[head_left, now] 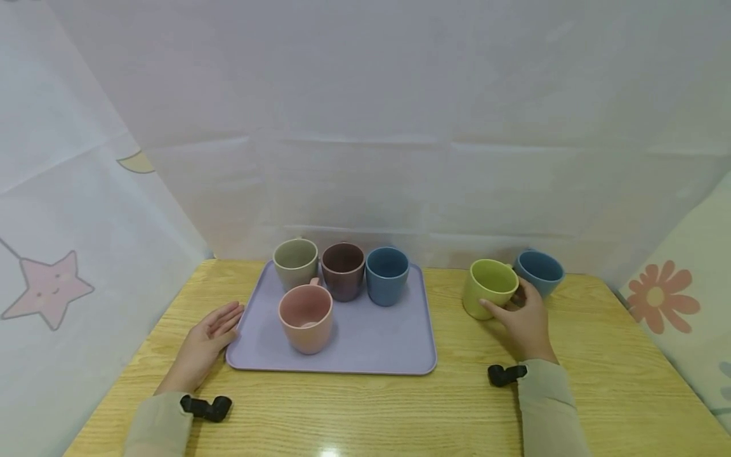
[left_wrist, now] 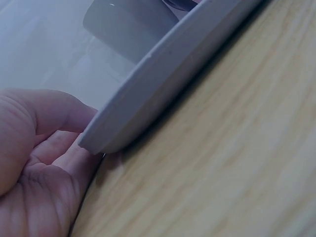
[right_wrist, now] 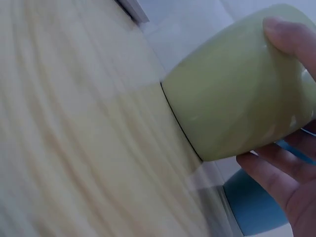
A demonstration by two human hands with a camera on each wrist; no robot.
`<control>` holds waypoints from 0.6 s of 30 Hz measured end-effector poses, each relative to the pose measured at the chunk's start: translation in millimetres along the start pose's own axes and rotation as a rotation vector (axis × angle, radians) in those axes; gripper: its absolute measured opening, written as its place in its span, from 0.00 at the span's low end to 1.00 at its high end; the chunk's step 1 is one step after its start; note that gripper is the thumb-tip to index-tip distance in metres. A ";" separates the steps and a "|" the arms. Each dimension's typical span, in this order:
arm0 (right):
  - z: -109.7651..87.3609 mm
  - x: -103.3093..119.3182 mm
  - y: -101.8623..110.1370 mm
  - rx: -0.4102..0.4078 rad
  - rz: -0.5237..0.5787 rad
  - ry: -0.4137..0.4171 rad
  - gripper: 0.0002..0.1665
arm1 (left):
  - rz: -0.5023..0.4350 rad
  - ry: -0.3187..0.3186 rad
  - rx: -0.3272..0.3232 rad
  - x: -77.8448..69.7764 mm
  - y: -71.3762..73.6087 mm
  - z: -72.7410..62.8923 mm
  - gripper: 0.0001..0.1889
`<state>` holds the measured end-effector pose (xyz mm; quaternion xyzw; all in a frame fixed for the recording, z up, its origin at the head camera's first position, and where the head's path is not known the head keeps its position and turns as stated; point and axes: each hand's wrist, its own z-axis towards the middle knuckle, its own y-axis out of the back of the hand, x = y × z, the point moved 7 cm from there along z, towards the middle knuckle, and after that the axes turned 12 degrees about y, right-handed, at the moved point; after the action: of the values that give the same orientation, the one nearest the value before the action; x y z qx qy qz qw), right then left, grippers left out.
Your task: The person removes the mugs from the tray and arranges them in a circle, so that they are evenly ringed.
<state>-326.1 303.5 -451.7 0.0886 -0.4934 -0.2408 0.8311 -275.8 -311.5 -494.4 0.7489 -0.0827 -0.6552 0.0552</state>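
A: What do we see in the right hand [head_left: 525, 317]?

B: We see its thumb and fingers pinching a lime-green, glossy round ceramic-looking mug [head_left: 476, 297], thumb on the near wall, fingertips round the side. The mug stands upright right of the tray, its base at the tabletop; we can't tell whether it fully touches.

A: And the left hand [head_left: 200, 343]?

B: Its fingers lie nearly straight, close together, touching the left rim of a flat lilac tray with rounded corners [head_left: 382, 343]. We can't make out how far they reach under that rim.

A: What is hidden from us?

B: Most of the lime mug's handle, behind the fingers, and part of a tapered blue mug [head_left: 539, 270] just behind the right hand. The right wrist view cuts that hand off at the edge; the left wrist view blurs the tray's mugs.

A: Which mugs do we find there?

B: A smooth pink mug [head_left: 311, 333] in front; behind it, grey-green [head_left: 294, 276], dark brown [head_left: 344, 289] and blue [head_left: 387, 289] ones in a row. Beneath everything we have a yellowish wood-grain table [head_left: 354, 406]; behind hangs a creased white sheet [head_left: 354, 95].
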 end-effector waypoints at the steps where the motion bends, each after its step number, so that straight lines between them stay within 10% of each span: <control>1: -0.1 -0.9 0.9 0.001 0.001 -0.004 0.51 | -0.001 -0.002 0.000 -0.3 -0.2 -0.1 0.34; 18: 0.0 -6.9 15.6 -0.033 -0.022 0.002 0.51 | -0.001 -0.007 -0.003 -3.1 -1.1 -1.5 0.34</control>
<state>-323.9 320.4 -451.0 0.0806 -0.4875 -0.2582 0.8302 -274.7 -309.8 -491.4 0.7467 -0.0815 -0.6579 0.0556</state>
